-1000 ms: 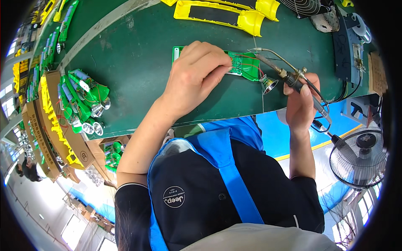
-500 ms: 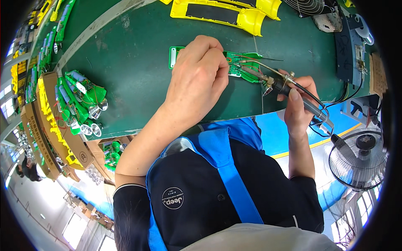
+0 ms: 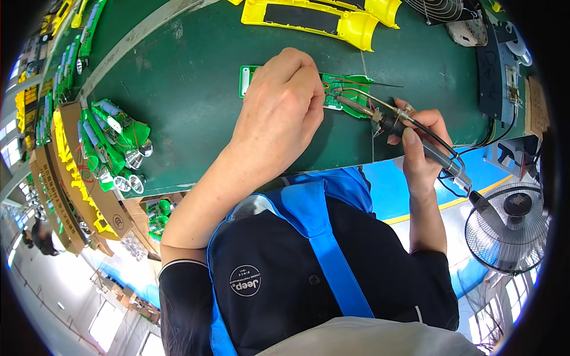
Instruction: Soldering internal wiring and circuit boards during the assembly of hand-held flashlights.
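A green plastic housing half lies crosswise on the green-topped workbench, with a small green circuit board and thin red and black wires at its right part. My left hand covers the middle of the housing, fingers bent and pressed together; their tips and whatever they grip are hidden. In my right hand is a soldering iron, its dark handle slanting up to the left. A thin metal tube runs along the iron, and both tips point at the board, close to my left fingertips. Whether the iron touches it cannot be made out.
Yellow housing halves lie at the far edge. Green assemblies with silver reflectors cluster at left, beside a cardboard box. A dark control box and metal-coil stand occupy the far right; a fan stands below.
My right hand and the soldering iron have shifted slightly, the iron's tip moving a little left over the board. My left hand has stayed nearly still.
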A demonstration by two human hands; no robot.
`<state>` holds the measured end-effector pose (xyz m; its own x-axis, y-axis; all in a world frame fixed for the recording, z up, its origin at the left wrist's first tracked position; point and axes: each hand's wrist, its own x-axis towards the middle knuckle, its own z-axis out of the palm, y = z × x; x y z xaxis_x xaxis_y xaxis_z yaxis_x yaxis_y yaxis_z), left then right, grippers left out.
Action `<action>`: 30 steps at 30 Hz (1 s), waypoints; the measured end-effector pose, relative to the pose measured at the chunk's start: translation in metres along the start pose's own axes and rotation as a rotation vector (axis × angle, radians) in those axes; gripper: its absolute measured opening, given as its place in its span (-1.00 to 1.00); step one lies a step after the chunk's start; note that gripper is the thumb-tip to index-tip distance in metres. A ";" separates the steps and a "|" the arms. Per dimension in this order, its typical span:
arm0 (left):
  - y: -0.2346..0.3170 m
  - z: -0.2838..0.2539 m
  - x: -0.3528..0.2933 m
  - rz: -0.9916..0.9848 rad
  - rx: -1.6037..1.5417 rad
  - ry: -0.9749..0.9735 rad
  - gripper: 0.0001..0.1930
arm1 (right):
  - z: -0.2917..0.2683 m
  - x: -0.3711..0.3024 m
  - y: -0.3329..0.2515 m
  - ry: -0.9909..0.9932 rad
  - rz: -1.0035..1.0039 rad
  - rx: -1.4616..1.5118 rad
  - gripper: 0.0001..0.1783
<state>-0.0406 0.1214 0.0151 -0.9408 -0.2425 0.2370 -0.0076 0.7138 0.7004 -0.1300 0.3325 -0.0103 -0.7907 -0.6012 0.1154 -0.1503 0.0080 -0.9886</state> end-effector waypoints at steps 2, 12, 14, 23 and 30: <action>0.001 -0.001 0.002 -0.008 0.011 -0.012 -0.87 | -0.002 0.000 0.001 -0.015 -0.017 0.000 -0.81; 0.001 -0.001 0.001 -0.008 0.017 -0.008 -0.87 | 0.002 -0.003 0.000 0.093 0.068 0.170 -0.74; 0.001 -0.001 0.002 -0.010 0.014 -0.018 -0.88 | -0.001 -0.004 0.001 0.103 0.076 0.182 -0.73; 0.006 -0.006 0.005 -0.058 0.072 -0.056 -0.88 | -0.004 0.010 -0.004 0.133 -0.072 0.068 -0.67; 0.004 -0.007 0.006 -0.023 0.095 -0.079 -0.88 | 0.009 0.042 -0.003 0.070 -0.233 0.084 -0.66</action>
<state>-0.0438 0.1186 0.0240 -0.9636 -0.2096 0.1657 -0.0577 0.7688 0.6369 -0.1575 0.2999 -0.0030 -0.7801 -0.5220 0.3448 -0.2858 -0.1929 -0.9387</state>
